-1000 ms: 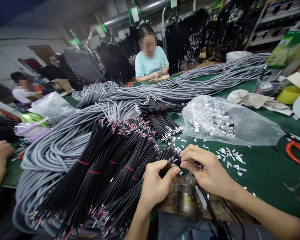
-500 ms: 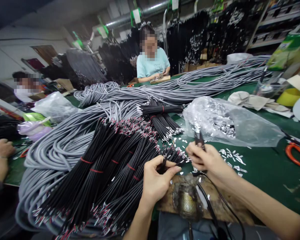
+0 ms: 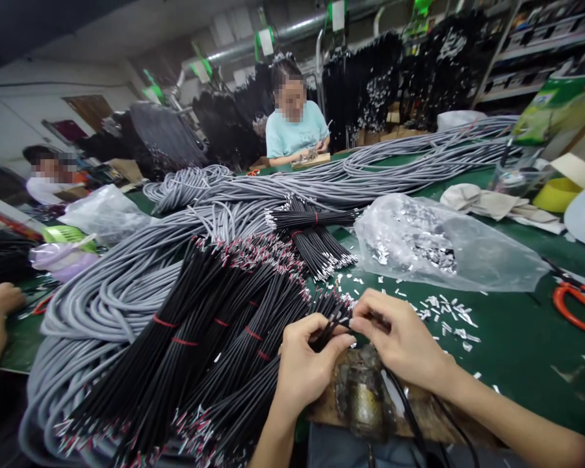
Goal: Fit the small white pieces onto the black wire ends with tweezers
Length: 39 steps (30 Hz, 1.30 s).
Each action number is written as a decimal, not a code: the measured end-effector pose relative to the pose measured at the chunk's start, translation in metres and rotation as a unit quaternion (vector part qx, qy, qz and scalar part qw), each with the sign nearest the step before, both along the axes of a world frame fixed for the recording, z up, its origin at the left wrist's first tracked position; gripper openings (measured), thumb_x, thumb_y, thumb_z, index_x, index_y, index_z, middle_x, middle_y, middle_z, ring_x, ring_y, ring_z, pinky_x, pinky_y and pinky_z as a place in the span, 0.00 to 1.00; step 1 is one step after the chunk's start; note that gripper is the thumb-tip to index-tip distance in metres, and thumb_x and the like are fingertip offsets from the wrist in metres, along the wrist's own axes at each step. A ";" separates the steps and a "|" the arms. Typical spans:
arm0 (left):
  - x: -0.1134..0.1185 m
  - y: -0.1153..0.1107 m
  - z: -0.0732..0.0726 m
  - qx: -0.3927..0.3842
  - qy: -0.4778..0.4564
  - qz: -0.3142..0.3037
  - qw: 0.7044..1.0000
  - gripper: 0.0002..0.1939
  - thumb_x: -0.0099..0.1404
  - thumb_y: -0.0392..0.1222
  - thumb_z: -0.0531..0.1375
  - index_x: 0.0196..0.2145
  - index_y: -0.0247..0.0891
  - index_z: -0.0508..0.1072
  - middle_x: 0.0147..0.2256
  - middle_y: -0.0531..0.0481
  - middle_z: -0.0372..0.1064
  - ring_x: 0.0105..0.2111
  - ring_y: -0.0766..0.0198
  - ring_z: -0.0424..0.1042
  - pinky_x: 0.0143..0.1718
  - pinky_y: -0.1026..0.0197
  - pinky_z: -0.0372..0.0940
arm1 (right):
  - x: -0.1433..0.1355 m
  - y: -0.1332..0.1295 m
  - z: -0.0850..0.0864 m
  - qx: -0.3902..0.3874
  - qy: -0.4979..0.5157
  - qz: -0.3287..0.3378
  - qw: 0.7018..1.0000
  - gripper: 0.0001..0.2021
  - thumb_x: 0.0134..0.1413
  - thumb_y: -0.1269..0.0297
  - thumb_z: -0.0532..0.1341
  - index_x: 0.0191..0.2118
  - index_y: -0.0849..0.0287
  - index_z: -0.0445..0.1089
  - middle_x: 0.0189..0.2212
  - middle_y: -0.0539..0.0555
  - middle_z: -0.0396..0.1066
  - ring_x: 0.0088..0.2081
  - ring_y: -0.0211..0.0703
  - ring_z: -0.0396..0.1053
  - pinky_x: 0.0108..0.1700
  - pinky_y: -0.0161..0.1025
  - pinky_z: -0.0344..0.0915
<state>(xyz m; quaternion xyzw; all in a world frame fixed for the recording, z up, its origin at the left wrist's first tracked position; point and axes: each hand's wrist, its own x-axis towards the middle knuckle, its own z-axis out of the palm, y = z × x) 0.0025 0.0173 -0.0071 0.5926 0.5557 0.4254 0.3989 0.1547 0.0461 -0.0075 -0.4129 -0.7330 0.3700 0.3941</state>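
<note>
My left hand (image 3: 305, 357) pinches thin black cables (image 3: 329, 330) between thumb and forefinger, their ends pointing right. Against those ends, the closed fingertips of my right hand (image 3: 400, 331) meet them; what they grip is mostly hidden, with something dark under the fingers. Just below both hands sits a worn, dark block with a brassy mesh-like face (image 3: 364, 396) on a wooden board (image 3: 324, 403). Left of my left hand lie large bundles of black cables (image 3: 175, 351) with red bands and red and white wire ends.
Grey cable coils (image 3: 107, 286) spread across the green table (image 3: 511, 338). Smaller black bundles (image 3: 316, 240) lie beyond my hands, beside a clear bag of silvery pieces (image 3: 433, 240). Loose silvery bits (image 3: 451, 312) and orange-handled scissors (image 3: 578, 302) lie right. Co-workers sit opposite and left.
My right hand has come left and turned, bringing its fingertips to the cable ends at my left hand. The dark upright object in its grip no longer shows. My left hand stays nearly in place.
</note>
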 end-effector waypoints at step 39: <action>-0.006 0.005 0.003 -0.002 -0.105 -0.062 0.993 0.13 0.64 0.44 0.54 0.29 0.33 0.72 0.24 0.54 0.55 0.24 0.69 0.54 0.26 0.66 0.52 | 0.004 -0.005 0.003 0.062 0.053 -0.051 0.995 0.08 0.49 0.71 0.61 0.37 0.57 0.73 0.32 0.49 0.76 0.31 0.36 0.73 0.35 0.30 0.68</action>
